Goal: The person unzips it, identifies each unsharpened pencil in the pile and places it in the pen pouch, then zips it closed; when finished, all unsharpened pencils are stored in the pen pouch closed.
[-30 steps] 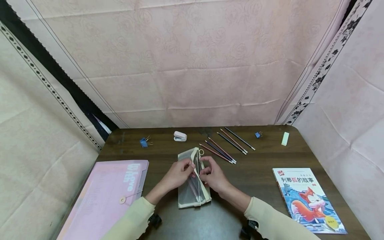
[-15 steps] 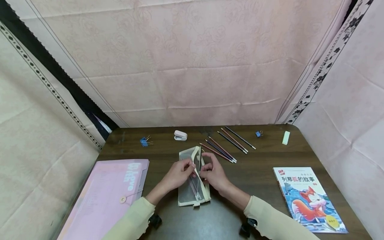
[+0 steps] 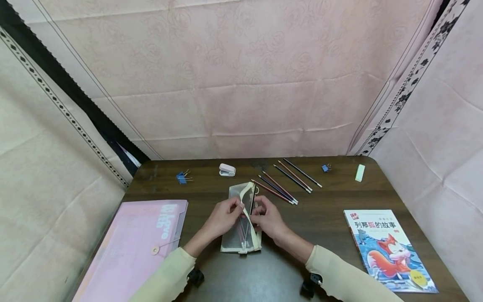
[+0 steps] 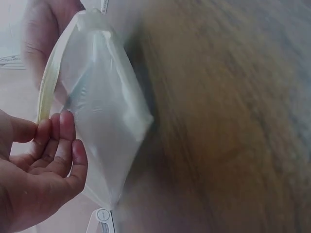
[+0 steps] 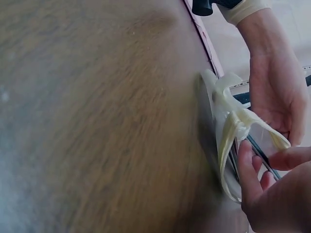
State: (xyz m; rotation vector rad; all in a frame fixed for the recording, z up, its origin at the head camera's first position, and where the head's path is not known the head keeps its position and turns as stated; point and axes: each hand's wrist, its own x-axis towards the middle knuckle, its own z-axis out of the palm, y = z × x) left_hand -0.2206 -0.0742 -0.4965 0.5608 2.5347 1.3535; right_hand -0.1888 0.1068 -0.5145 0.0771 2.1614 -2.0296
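A translucent pencil case [image 3: 233,241] with a cream zipper edge lies at the middle of the table, its mouth unzipped. My left hand [image 3: 223,219] pinches the cream zipper edge [image 4: 51,82] between thumb and forefinger, plain in the left wrist view. At the opposite side of the mouth, my right hand [image 3: 269,219] holds a dark pencil [image 5: 257,149] that slants into the case. Other thin pencils [image 3: 241,235] show faintly through the case wall. The right fingertips are partly hidden in the head view.
Beyond the case lie several loose pencils [image 3: 277,188]. A white stapler [image 3: 227,170], two blue binder clips [image 3: 182,178] and a pale green strip [image 3: 359,173] line the back. A pink folder [image 3: 139,247] lies left, a fox storybook [image 3: 390,251] right.
The pencil case's near end has shifted slightly left and away from me, and its far end right. The dark pencil now slants more to the right. Both hands stay nearly in place.
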